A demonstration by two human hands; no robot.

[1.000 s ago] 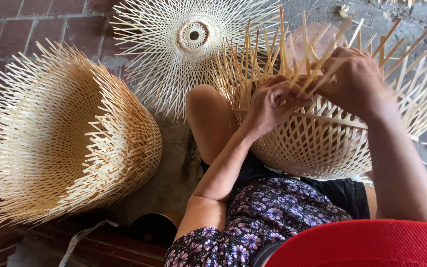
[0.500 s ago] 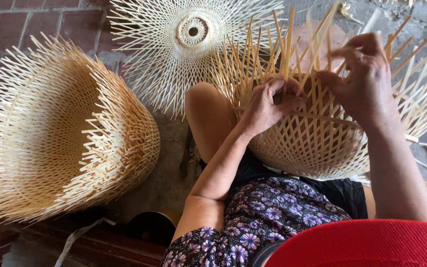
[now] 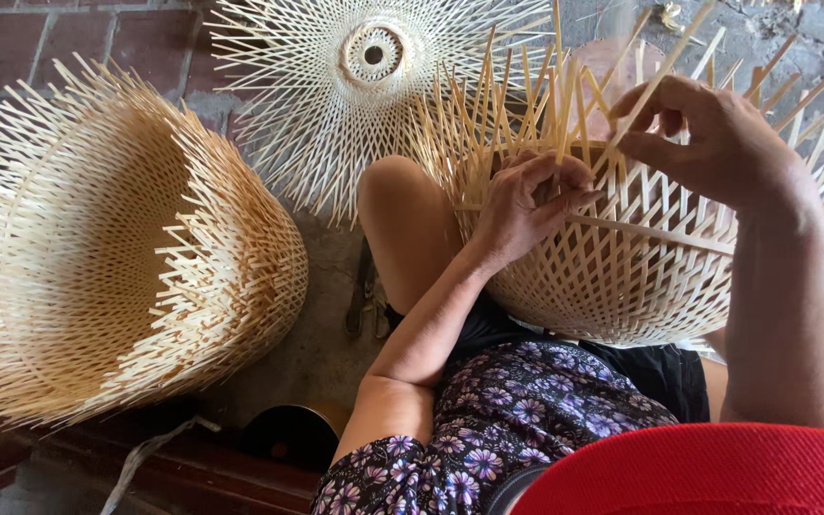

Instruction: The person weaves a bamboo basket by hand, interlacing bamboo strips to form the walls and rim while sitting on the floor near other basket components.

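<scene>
The basket (image 3: pixel 622 277) lay on its side across the person's lap, its woven body resting against the thigh and knee (image 3: pixel 402 219) and its open rim of loose strips (image 3: pixel 526 105) pointing up and away. The left hand (image 3: pixel 526 205) pressed on the weave near the rim, fingers curled tight around a few upright strips and the thumb lying along a horizontal band (image 3: pixel 660 234) that ran across the lattice. The right hand (image 3: pixel 717 138) hovered just above the rim, its thumb and forefinger pinched narrowly on one long strip (image 3: pixel 660 72) that slanted up toward the top edge; the other fingers were folded loosely behind. Both forearms crossed in front of a flowered dress (image 3: pixel 517 420), with a red brim (image 3: pixel 717 472) at the bottom edge of the view. To the left, well apart from the hands, a stack of finished shades (image 3: pixel 116 257) lay on its side on the ground, bristling with cut ends. Beyond the knee, a flat star-shaped start (image 3: pixel 374 67) with a small ring at its centre rested on the brick floor (image 3: pixel 11 43), just beside the basket's spread strips.
</scene>
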